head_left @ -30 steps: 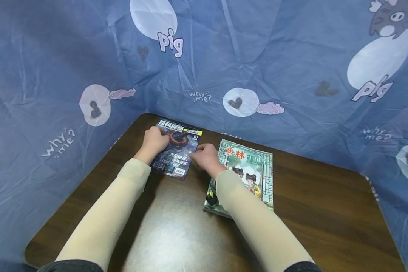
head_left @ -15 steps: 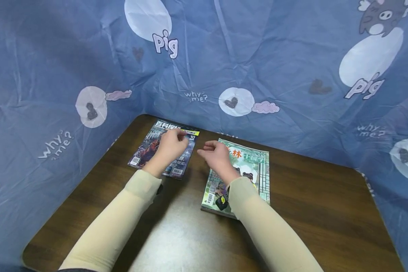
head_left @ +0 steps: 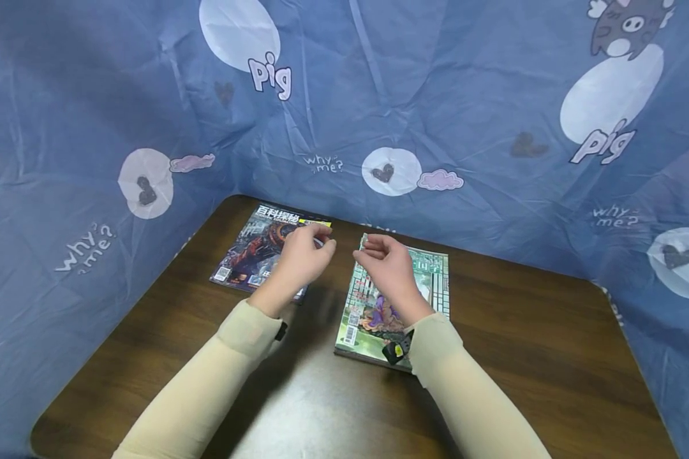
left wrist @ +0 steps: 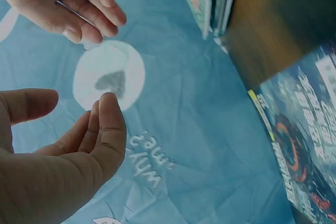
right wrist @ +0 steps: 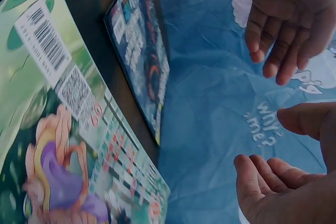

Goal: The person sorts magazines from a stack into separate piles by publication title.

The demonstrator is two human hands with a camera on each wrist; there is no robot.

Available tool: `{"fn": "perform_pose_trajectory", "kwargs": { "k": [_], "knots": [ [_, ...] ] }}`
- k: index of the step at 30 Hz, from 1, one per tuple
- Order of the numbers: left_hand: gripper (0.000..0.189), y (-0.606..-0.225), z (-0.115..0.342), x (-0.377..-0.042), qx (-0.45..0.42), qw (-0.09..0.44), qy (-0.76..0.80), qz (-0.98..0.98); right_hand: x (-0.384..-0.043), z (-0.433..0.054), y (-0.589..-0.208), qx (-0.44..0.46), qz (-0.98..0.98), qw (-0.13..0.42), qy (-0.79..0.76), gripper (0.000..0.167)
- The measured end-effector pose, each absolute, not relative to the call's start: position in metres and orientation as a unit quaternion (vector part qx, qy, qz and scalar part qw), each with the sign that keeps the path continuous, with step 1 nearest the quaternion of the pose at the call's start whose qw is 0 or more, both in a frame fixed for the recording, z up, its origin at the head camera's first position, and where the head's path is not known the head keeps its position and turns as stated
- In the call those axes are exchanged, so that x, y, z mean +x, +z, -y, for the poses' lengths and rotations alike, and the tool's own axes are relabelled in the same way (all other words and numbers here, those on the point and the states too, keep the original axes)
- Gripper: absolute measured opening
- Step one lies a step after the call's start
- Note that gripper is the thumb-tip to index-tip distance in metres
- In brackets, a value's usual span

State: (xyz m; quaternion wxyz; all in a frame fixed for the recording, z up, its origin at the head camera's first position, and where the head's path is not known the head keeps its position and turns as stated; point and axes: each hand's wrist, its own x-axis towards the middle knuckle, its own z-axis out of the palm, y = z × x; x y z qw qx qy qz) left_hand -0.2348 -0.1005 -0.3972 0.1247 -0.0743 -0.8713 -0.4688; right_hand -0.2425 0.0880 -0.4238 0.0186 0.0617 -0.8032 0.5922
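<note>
A dark magazine [head_left: 247,255] with white title characters lies flat at the table's back left. To its right is a stack of green illustrated magazines [head_left: 350,319]; layered edges [left wrist: 212,3] show in the left wrist view. My left hand [head_left: 304,258] hovers over the right side of the dark magazine, hiding part of its cover. Above the green stack hangs my right hand [head_left: 389,271], covering part of the title and picture. Both hands hold nothing, fingers loosely bent and thumbs apart from them, as the left wrist view and right wrist view [right wrist: 289,177] confirm.
The brown wooden table [head_left: 528,344] has rounded corners. Blue printed cloth [head_left: 465,95] hangs close behind its back edge and along the left side. A small black device [head_left: 398,349] sits at the right wrist.
My left hand has come off the dark magazine and moved right. My right hand has left that magazine's right edge and shifted right over the green stack. The magazines stay put.
</note>
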Motion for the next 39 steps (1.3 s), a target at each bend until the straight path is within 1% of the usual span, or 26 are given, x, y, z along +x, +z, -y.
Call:
{"fn": "perform_pose_trajectory", "kwargs": {
  "k": [8,14,20,25,31,35,39],
  "knots": [
    [0.029,-0.395,0.092,-0.220,-0.084,0.127,-0.499,0.853,-0.226,-0.119,-0.417,0.044,0.789,0.040,0.611,0.048],
    [0.031,-0.395,0.091,-0.216,-0.089,0.137,-0.512,0.843,-0.215,-0.134,-0.416,0.051,0.785,0.057,0.615,0.047],
    [0.031,-0.396,0.087,-0.210,-0.090,0.131,-0.536,0.829,-0.205,-0.152,-0.415,0.053,0.793,0.079,0.601,0.049],
    [0.032,-0.395,0.082,-0.204,-0.092,0.120,-0.557,0.816,-0.195,-0.169,-0.418,0.035,0.788,0.085,0.609,0.049],
    [0.033,-0.394,0.077,-0.197,-0.091,0.120,-0.553,0.819,-0.184,-0.187,-0.423,0.001,0.783,0.098,0.614,0.050],
    [0.033,-0.398,0.076,-0.192,-0.082,0.120,-0.554,0.820,-0.179,-0.198,-0.427,-0.026,0.786,0.112,0.607,0.050],
    [0.034,-0.404,0.077,-0.189,-0.078,0.119,-0.564,0.814,-0.174,-0.205,-0.428,-0.033,0.783,0.127,0.608,0.049]
  ]
}}
